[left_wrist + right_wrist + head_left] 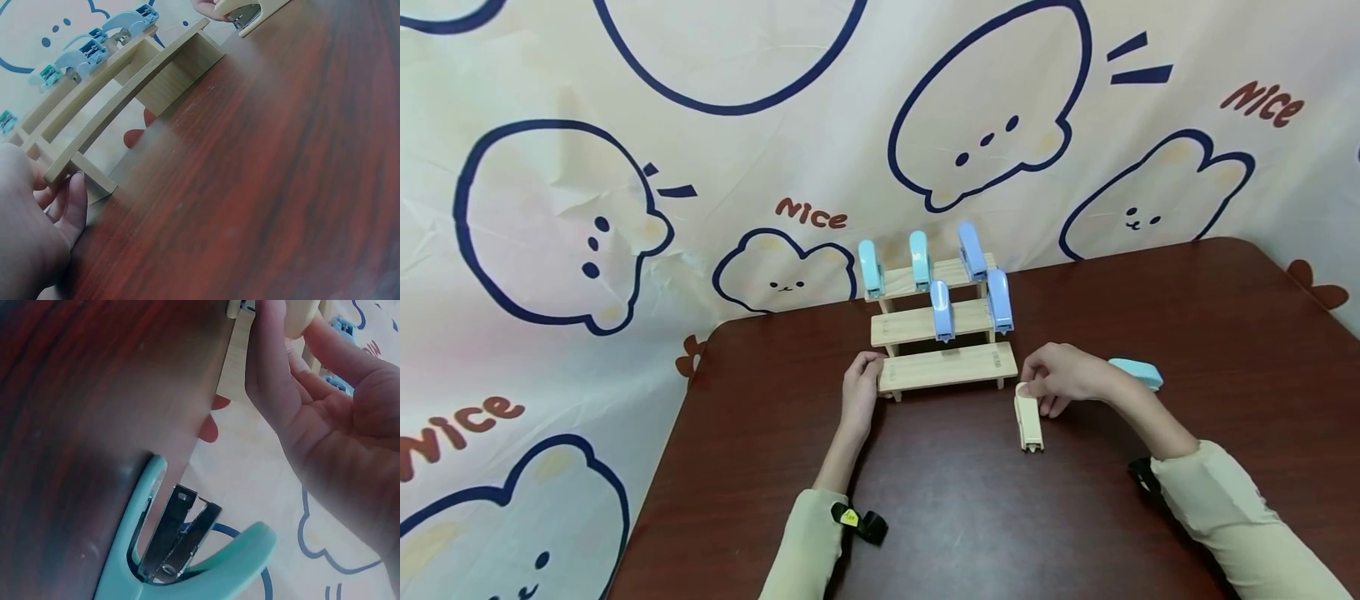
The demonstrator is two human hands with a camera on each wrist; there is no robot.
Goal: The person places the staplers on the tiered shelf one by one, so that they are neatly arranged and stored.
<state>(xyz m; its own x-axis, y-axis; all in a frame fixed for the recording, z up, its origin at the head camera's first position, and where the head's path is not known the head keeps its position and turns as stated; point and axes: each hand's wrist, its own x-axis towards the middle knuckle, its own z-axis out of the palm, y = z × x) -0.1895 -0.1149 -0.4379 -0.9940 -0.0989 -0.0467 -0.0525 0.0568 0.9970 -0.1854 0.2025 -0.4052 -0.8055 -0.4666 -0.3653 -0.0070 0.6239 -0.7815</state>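
Note:
A three-tier wooden step rack [946, 368] stands on the table. My left hand [860, 387] grips the left end of its lowest tier, with thumb and fingers around the board's corner in the left wrist view. To the right of the rack, my right hand [1063, 375] pinches the rear end of a cream stapler [1029, 421], whose front points toward me. Two mint staplers, one at the left end [870, 268], and a blue stapler [972, 250] stand on the top tier. Two periwinkle staplers, one nearer the middle [942, 310], stand on the middle tier; the lowest tier is bare.
Behind my right wrist lies another mint stapler [1137, 372], partly covered by the forearm; its jaws stand apart in the right wrist view. A cartoon-printed cloth [760, 167] hangs behind the dark brown table [955, 517], close to the back of the rack.

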